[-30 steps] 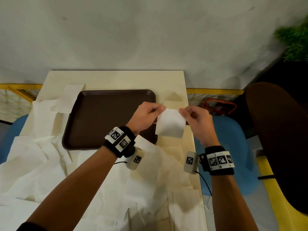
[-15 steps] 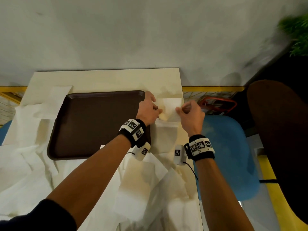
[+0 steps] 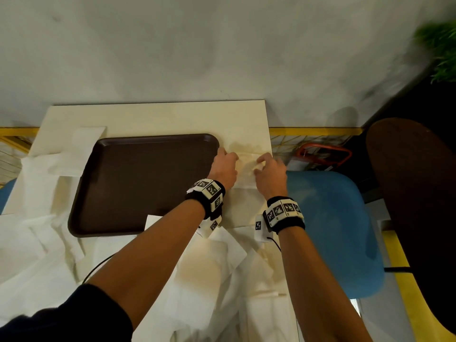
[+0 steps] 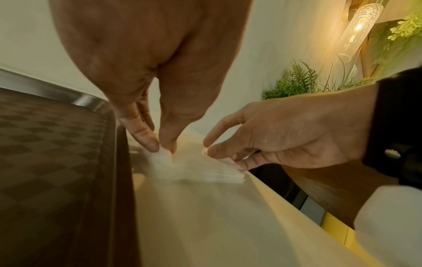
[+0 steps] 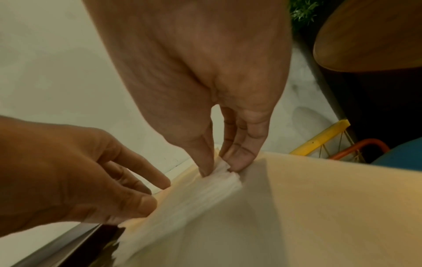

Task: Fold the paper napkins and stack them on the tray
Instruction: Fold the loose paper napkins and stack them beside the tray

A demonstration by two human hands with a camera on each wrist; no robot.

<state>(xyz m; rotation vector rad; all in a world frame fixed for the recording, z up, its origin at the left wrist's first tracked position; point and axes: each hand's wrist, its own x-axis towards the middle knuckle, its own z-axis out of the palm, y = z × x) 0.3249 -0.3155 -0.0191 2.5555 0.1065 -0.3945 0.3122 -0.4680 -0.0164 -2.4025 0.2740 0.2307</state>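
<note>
A white paper napkin lies folded on the pale table, just right of the brown tray. My left hand pinches its left corner beside the tray's right rim. In the left wrist view the thumb and forefinger of the left hand squeeze the napkin against the table. My right hand pinches the right corner, near the table's right edge. The right wrist view shows the right hand nipping the napkin at its layered edge. Nothing lies in the tray.
Several loose unfolded napkins cover the left and near parts of the table. A blue chair stands to the right, with a dark round table beyond it. A white wall rises behind the table's far edge.
Both hands have carried the napkin forward and down from mid-air onto the table right of the tray. It now lies there, still pinched at both corners.
</note>
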